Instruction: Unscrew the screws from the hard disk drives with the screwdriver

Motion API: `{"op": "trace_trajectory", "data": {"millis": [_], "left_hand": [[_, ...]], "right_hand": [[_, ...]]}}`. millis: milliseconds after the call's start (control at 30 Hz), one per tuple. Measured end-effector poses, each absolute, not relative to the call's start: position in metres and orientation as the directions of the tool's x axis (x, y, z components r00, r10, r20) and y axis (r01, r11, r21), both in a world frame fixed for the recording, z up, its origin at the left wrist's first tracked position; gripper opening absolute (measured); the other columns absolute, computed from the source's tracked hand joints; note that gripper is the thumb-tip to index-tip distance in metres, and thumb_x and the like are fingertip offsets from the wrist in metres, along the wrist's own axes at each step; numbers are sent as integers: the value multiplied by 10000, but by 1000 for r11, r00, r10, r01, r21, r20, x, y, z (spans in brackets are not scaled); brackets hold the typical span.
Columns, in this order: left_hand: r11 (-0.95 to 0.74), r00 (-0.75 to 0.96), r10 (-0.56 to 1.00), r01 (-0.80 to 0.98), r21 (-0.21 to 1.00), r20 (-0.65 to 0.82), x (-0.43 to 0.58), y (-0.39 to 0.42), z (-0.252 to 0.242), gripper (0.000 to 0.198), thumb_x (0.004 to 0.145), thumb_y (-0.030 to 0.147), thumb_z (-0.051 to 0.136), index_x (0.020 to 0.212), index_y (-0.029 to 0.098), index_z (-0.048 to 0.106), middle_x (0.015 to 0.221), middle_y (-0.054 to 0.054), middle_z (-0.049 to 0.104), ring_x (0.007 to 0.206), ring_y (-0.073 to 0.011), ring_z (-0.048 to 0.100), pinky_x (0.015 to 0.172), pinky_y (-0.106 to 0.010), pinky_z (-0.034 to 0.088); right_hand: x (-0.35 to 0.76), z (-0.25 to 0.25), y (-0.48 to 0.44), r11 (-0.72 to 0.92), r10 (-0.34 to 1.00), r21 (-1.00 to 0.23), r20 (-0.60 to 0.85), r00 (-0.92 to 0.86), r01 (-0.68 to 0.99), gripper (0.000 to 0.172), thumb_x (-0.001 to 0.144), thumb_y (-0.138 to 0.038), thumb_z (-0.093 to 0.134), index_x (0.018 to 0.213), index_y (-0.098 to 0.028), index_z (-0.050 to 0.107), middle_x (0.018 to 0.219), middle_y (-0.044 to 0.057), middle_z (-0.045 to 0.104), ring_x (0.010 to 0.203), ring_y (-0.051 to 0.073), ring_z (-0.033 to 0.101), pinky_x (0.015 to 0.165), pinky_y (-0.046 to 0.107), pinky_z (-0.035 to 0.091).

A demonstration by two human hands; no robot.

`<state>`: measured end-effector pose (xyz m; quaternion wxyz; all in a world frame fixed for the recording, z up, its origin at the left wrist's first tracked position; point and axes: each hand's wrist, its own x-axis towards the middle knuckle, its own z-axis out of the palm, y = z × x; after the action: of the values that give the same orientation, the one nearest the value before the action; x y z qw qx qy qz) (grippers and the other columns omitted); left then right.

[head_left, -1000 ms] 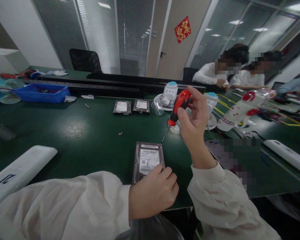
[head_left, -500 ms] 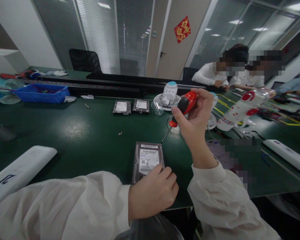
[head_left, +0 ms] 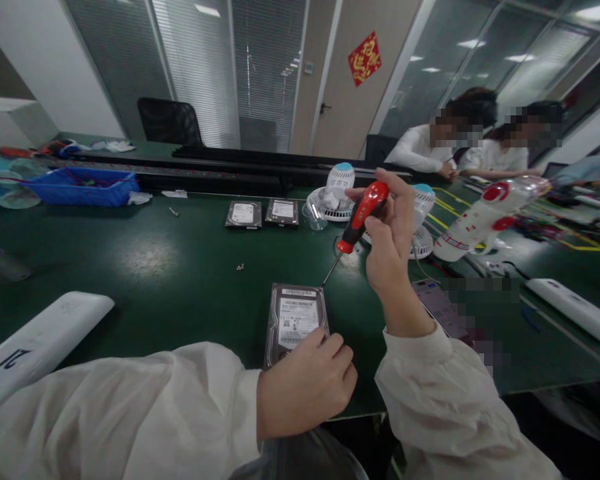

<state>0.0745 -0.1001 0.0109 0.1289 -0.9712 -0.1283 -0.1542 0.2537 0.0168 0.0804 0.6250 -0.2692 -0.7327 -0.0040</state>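
Since half a second earlier, the screwdriver's handle had tipped away from the right hand into a steeper stance, and the fingers behind it had resettled, while the left hand had kept its place. Fingers and thumb of the right hand were closed about the screwdriver, whose tip met the far right corner of the hard drive, ahead of the left hand. Holding the tool high by its thick handle probably left room to turn it, with the slanted shaft keeping the knuckles off the casing.

The left hand lay curled over the near end of the hard drive, seemingly to stop it twisting on the worktop; its thumb was hidden, so whether it gripped or merely pressed I cannot tell. The two hands stood apart, one at each end of the work.

Farther off, beyond the left hand, lay small screws, perhaps grouped so that none would stray. Past them a left-hand drive and a right-hand drive sat side by side, likely parked out of reach of the elbows. Just right of the right wrist, a phone lay flat.
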Motion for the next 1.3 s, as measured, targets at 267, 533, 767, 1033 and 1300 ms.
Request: {"op": "trace_trajectory", "data": {"millis": [267,533,767,1033,1300], "left_hand": [[-934,896,201,297,-199,395,74,-100,7,167,1000,210,553,936,109,669,875,-74,599,849,-231,532,711,-381,348],[-933,895,203,300,-198,397,73,-100,10,156,995,200,557,930,108,666,874,-70,599,847,-232,531,708,-377,345],[-933,893,202,300,-200,401,73,-100,8,157,991,215,571,924,111,667,875,-73,601,849,-232,529,715,-378,340],[-931,893,204,304,-203,401,74,-100,9,161,995,210,564,937,106,673,870,-72,600,846,-232,526,716,-378,338],[-932,900,202,298,-206,387,74,-100,8,168,1000,205,548,951,105,675,886,-78,604,845,-232,526,719,-379,335]], "right_hand": [[256,82,17,751,312,-254,950,11,609,520,865,-426,731,1357,-340,586,1300,59,647,1171,267,633,1068,564,515],[256,77,21,867,392,-335,916,-87,370,480,988,-402,520,1446,-402,377,1423,45,532,1202,233,658,1079,522,513],[252,81,21,787,255,-228,966,34,574,557,779,-430,803,1244,-317,518,1157,42,500,1025,216,573,955,467,533],[258,84,18,868,452,-424,891,-54,259,338,940,-319,608,1248,-323,469,1147,32,642,1121,228,645,1011,475,485],[259,87,19,796,244,-258,965,100,548,411,783,-351,825,1112,-302,583,1025,19,517,863,162,577,840,387,546]]}}
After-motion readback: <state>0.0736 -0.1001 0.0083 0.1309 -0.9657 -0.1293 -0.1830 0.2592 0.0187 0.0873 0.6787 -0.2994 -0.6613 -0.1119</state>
